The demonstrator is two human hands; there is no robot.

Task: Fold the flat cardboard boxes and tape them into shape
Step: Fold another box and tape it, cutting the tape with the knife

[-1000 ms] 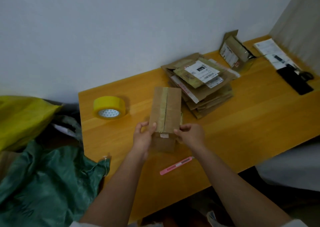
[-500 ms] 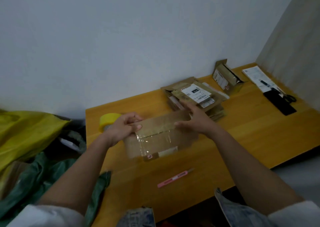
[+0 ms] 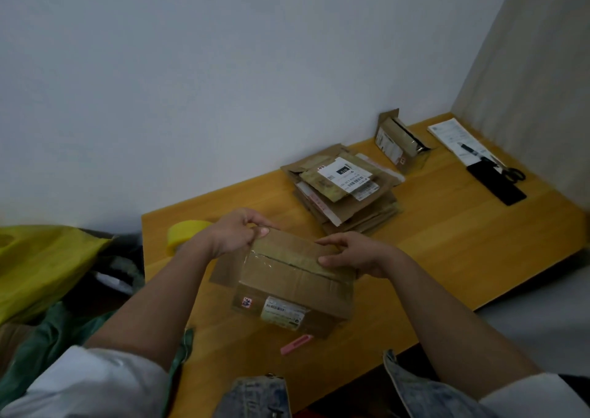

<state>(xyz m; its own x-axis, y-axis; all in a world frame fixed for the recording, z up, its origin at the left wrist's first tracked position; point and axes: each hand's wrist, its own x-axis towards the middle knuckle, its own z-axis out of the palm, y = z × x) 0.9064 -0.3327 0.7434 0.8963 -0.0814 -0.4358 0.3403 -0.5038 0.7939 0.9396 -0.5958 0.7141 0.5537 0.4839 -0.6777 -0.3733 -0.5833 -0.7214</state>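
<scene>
Left hand [image 3: 238, 232]: fingers and thumb curled, pinching the far-left corner of the cardboard box [image 3: 293, 282]. Right hand [image 3: 354, 253]: fingers extended over the box's far-right top edge, thumb on the top face, so it grips that end.

Box: formed, held just above the wooden table [image 3: 447, 242] near its front edge, between both hands. Long axis runs left to right, slightly tilted, right end lower and nearer. Taped top seam follows that axis. Near side face carries 1 red sticker and 1 white label. A loose flap sticks out at the lower left.

Pink utility knife [image 3: 297, 345]: flat on the table just in front of the box.

Yellow tape roll [image 3: 183, 234]: behind the left wrist, partly hidden.

Stack of flat cardboard boxes [image 3: 343, 191]: farther back, well apart.
</scene>
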